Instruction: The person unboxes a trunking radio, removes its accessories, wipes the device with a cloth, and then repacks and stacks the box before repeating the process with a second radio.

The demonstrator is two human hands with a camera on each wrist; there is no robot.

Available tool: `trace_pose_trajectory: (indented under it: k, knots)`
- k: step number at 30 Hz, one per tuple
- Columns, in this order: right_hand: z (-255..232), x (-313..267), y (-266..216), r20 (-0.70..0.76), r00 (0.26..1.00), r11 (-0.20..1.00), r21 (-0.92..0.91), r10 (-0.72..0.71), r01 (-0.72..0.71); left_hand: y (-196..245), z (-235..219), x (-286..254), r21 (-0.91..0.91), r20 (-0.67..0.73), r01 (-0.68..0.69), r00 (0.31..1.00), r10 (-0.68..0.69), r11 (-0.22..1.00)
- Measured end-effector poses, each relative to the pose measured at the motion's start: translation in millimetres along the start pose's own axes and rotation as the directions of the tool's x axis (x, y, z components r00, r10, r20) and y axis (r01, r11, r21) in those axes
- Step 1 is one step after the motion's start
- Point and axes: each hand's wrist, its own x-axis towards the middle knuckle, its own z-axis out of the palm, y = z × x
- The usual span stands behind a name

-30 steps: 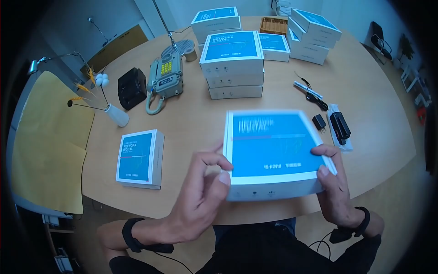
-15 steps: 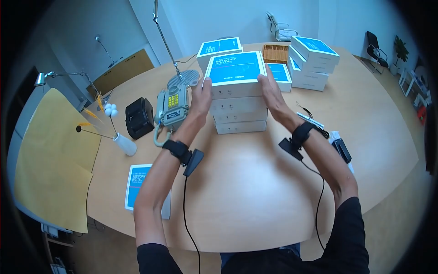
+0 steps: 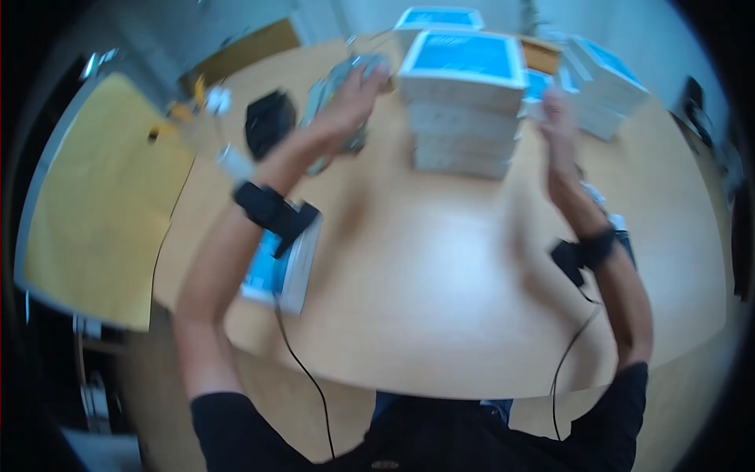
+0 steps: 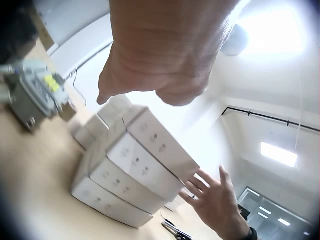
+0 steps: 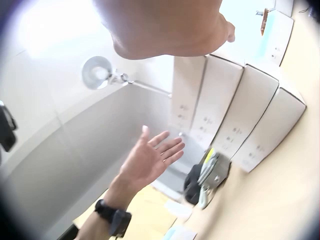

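A stack of several white boxes with blue lids (image 3: 464, 118) stands on the table (image 3: 440, 259). To its left my left hand (image 3: 358, 102) is held apart from it, fingers extended; in the right wrist view its palm faces the stack. On the other side is my right hand (image 3: 558, 130), also clear of the boxes and holding nothing. The left wrist view shows its fingers spread close beside the stack. Next to my left hand is a grey-green telephone (image 4: 37, 95), partly covered by that hand in the head view. A single blue-lidded box (image 3: 300, 271) lies under my left forearm.
More blue-lidded boxes (image 3: 609, 86) are piled at the back right, near a brown wooden tray (image 3: 541, 57). Another box (image 3: 436, 17) shows behind the stack. At left are a black object (image 3: 270, 122), a white vase (image 3: 234, 163) and a yellow sheet (image 3: 94, 204).
Both hands carried a box forward from the near edge and set it on top of the stack. They have since let go and moved apart to either side.
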Motion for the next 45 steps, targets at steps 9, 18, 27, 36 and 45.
trace_pose_trajectory:
  k: [9,18,27,36,45]
  knots:
    - [-52.7,-205.9,-72.7,0.761,0.516,0.919,-0.346,0.393,-0.190,-117.2,-146.9,-220.4,0.432,0.038,0.419,0.876,-0.481,0.799]
    - [-56.0,-270.2,-34.5,0.569,0.775,0.866,-0.496,0.277,0.055,24.3,68.8,-289.9,0.335,0.328,-0.378,0.905,0.269,0.863]
    - [-95.6,-301.2,-33.0,0.087,0.843,0.770,0.366,0.530,-0.522,32.1,119.2,-319.7,0.257,0.586,-0.813,0.561,0.585,0.522]
    - [-87.7,-279.4,-39.8,0.033,0.914,0.832,0.403,0.403,-0.382,67.4,96.5,-296.8,0.443,0.566,-0.874,0.445,0.694,0.199]
    - [-117.9,-308.8,-6.1,-0.163,0.900,0.872,-0.366,-0.404,0.325,152.2,44.0,-256.5,0.401,0.399,-0.740,0.671,0.624,0.540]
